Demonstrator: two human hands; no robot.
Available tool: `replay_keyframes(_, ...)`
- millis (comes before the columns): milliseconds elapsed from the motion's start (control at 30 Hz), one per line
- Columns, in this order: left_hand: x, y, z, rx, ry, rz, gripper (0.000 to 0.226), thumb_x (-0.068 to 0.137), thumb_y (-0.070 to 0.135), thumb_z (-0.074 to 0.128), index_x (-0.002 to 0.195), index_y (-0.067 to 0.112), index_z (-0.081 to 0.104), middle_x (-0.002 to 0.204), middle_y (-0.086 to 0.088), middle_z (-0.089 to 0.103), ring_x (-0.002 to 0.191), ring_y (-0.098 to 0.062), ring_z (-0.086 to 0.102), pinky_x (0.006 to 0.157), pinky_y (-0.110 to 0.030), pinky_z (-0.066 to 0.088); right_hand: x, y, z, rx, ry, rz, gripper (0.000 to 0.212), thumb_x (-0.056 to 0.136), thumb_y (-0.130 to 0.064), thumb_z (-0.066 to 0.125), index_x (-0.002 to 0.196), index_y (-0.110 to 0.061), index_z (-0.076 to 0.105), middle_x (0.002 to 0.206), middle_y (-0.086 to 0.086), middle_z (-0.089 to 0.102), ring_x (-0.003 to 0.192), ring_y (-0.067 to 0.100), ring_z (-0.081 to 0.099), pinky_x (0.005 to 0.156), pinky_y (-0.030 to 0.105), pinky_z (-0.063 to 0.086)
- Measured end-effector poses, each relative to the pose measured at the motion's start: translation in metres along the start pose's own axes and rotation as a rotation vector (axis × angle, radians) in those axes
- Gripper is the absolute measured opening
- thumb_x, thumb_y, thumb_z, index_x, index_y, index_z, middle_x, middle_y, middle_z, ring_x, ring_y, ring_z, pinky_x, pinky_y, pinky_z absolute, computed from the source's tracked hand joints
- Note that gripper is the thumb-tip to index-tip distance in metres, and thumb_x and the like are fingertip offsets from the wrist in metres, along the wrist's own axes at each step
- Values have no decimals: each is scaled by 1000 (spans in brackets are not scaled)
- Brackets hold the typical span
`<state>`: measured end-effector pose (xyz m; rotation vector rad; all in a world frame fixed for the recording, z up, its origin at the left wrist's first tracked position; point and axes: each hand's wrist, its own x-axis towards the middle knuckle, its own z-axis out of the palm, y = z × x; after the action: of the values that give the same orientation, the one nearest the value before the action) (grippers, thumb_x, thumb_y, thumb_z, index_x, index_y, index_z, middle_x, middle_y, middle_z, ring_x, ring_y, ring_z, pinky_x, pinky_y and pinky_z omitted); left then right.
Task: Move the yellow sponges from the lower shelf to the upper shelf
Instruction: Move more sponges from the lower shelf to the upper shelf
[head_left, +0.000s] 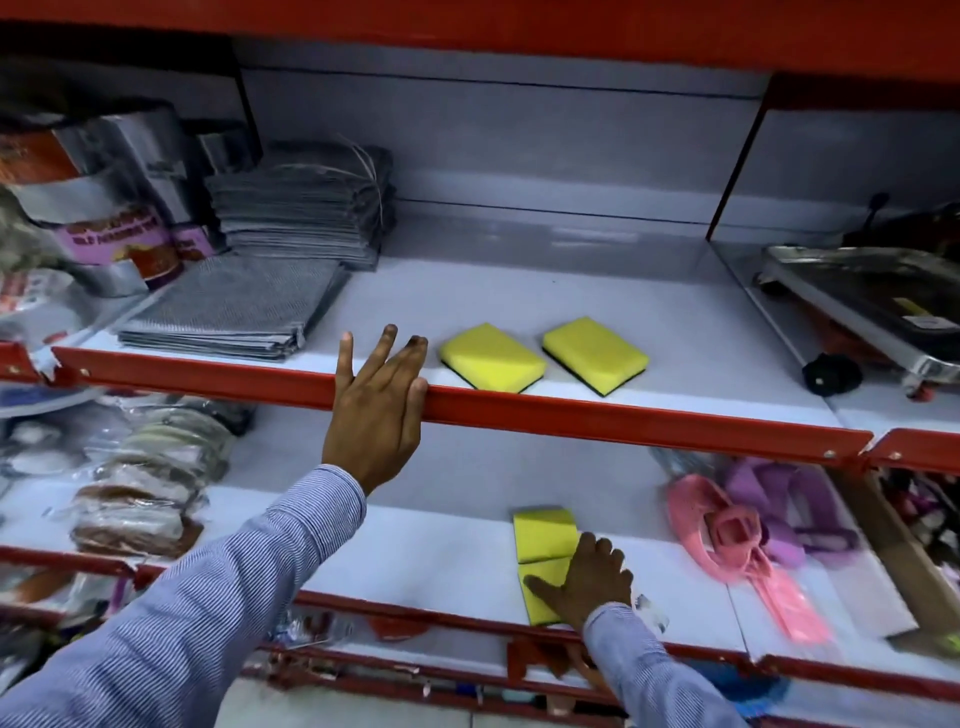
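With two yellow sponges (493, 357) already on the upper shelf (649, 415) at centre frame, right hand (592, 582) pressed flat on the nearer of two lower-shelf sponges (545, 535) stacked end-to-end toward the back, left hand (376, 410) splayed empty on the red rail.

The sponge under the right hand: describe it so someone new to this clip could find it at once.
Start at the lower shelf, below the red rail the left hand rests on. Two yellow sponges lie end to end near its front edge; the nearer sponge is partly covered by the right hand. The farther sponge lies uncovered, unlike it.
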<state>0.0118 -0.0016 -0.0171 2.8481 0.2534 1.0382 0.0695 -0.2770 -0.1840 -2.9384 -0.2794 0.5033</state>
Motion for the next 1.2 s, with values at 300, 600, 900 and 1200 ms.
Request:
replay_keyframes(300, -1, -1, -1, 11, -13, 0, 49, 105, 29, 24, 145, 14, 49, 149, 1, 56, 153, -18, 30, 129, -55, 5, -11, -20, -14, 8, 61, 35, 100, 51, -70, 68, 125, -13, 32, 122, 7, 48, 115, 31, 50, 93, 43, 47)
replay_keyframes(600, 0, 0, 1, 10, 4, -3, 50, 104, 30, 23, 144, 14, 50, 148, 0, 57, 152, -20, 33, 128, -57, 6, -109, -33, -185, 244, 271, -433, 77, 55, -82, 56, 110, -30, 38, 107, -4, 61, 100, 22, 61, 76, 35, 50)
replay_keyframes(900, -1, 1, -2, 26, -25, -1, 50, 105, 31, 23, 144, 14, 50, 147, -1, 58, 152, -20, 34, 128, -57, 8, -19, 1, -298, 259, 642, -113, 85, 57, -66, 75, 122, -16, 52, 124, 20, 61, 117, 38, 57, 99, 45, 47)
replay_keyframes(1200, -2, 3, -6, 35, -45, -7, 52, 105, 32, 22, 142, 14, 52, 145, 1, 60, 151, -19, 35, 129, -54, 8, 42, -12, -308, 39, 182, -96, 87, 66, -50, 80, 137, -17, 42, 140, 12, 49, 131, 32, 46, 107, 38, 43)
